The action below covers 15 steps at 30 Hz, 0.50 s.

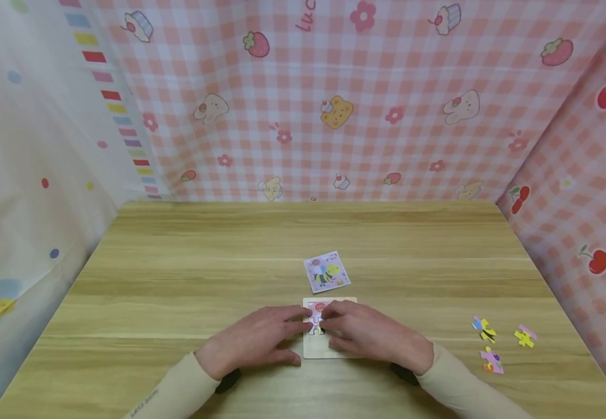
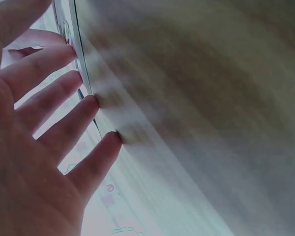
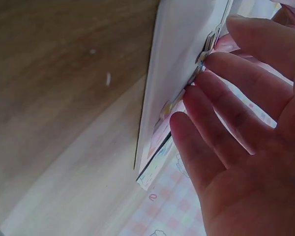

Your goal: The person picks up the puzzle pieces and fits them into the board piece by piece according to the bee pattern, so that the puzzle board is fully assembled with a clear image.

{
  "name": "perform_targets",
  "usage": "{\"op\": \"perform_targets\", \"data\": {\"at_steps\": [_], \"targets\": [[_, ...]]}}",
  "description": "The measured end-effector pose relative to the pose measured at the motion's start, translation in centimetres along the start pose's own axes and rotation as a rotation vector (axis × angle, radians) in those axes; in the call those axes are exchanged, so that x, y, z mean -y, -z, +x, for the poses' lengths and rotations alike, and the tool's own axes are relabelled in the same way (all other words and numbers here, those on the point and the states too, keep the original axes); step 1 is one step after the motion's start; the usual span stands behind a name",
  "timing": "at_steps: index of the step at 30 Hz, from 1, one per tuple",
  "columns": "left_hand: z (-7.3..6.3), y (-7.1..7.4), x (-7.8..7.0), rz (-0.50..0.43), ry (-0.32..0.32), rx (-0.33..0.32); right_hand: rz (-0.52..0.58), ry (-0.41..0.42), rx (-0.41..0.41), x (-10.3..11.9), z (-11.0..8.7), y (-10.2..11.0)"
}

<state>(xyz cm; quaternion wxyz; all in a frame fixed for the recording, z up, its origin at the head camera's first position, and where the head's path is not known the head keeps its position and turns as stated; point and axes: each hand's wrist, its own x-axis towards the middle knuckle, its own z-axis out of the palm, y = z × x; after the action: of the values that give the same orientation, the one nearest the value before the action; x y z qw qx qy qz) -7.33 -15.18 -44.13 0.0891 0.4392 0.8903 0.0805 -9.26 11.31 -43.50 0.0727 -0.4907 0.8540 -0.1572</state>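
A square wooden puzzle board [image 1: 315,347] lies on the table, with several jigsaw pieces [image 1: 315,319] fitted in its upper part. My left hand [image 1: 258,338] reaches in from the left, its fingertips at the board's left edge and over the pieces. In the left wrist view the left fingers [image 2: 64,123] are spread and nearly straight. From the other side my right hand [image 1: 368,333] covers the right half of the board. The right wrist view shows the right fingers [image 3: 201,132] extended, their tips touching the pieces; part of the puzzle is hidden beneath.
A printed bee picture card [image 1: 327,272] lies just behind the board, slightly turned. Off to the right are loose jigsaw pieces: a blue and yellow one [image 1: 485,330], a yellow and pink one [image 1: 525,336] and a pink one [image 1: 492,360]. Patterned curtains [image 1: 334,145] enclose the table.
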Motion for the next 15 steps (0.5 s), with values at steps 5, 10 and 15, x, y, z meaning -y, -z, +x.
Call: {"op": "perform_targets", "data": {"at_steps": [5, 10, 15], "targets": [[-0.04, 0.23, -0.04, -0.02, 0.008, 0.005, -0.024, 0.001, 0.005, -0.13, -0.24, -0.14], [0.0, 0.31, -0.1, -0.025, 0.015, 0.01, -0.063, -0.019, 0.005, -0.26, -0.29, -0.46], [0.11, 0.35, -0.06, 0.001, 0.007, 0.006, -0.084, -0.006, -0.005, -0.47, -0.16, -0.43]]}}
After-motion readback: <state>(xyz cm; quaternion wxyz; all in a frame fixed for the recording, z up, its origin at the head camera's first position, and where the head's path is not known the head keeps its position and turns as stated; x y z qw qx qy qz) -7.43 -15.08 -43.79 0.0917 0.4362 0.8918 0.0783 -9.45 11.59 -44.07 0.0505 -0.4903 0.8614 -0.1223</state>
